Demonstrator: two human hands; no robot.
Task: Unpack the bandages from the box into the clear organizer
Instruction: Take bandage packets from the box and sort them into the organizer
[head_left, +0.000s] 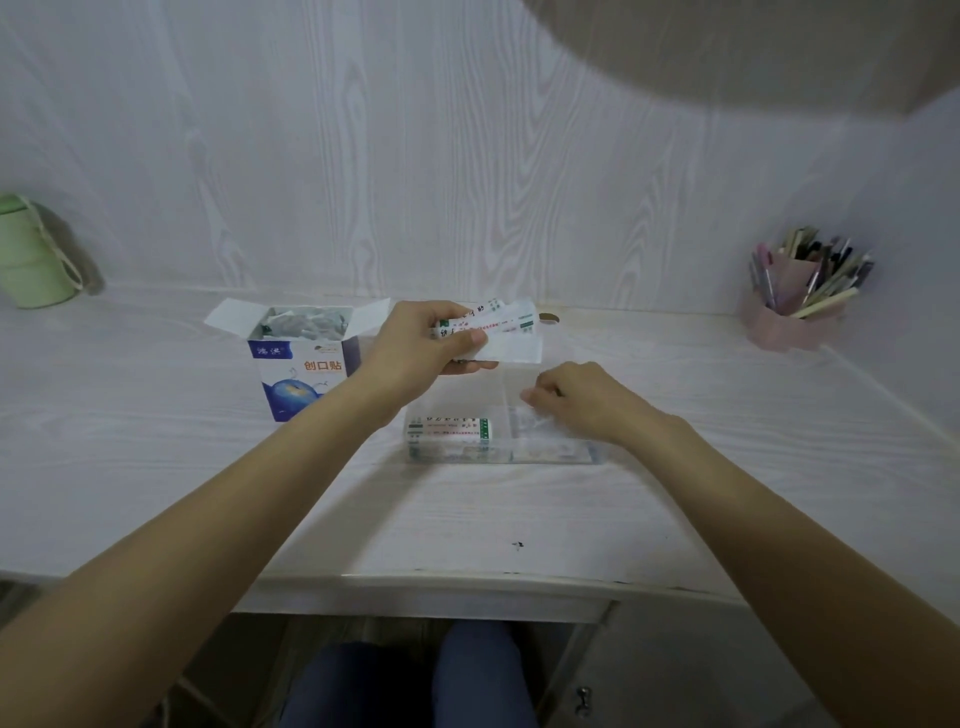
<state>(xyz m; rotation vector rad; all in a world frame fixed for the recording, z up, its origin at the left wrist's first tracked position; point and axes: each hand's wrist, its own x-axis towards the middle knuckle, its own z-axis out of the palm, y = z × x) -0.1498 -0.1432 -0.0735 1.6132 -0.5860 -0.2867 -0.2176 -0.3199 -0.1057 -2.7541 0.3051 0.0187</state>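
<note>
An open blue-and-white bandage box (304, 371) stands on the desk at centre left, flaps up, with more wrapped bandages inside. To its right lies the clear organizer (571, 454). My left hand (421, 343) holds a fanned bunch of white wrapped bandages (498, 327) above the organizer. A stack of bandages (449, 428) lies in the organizer's left compartment. My right hand (582, 397) reaches into the right compartment with curled fingers and pinches a bandage there, mostly hidden by the hand.
A green bottle (31, 254) stands at the far left by the wall. A pink pen holder (792, 306) full of pens sits at the back right. The desk's front edge (467, 584) runs below my arms, with my knees under it.
</note>
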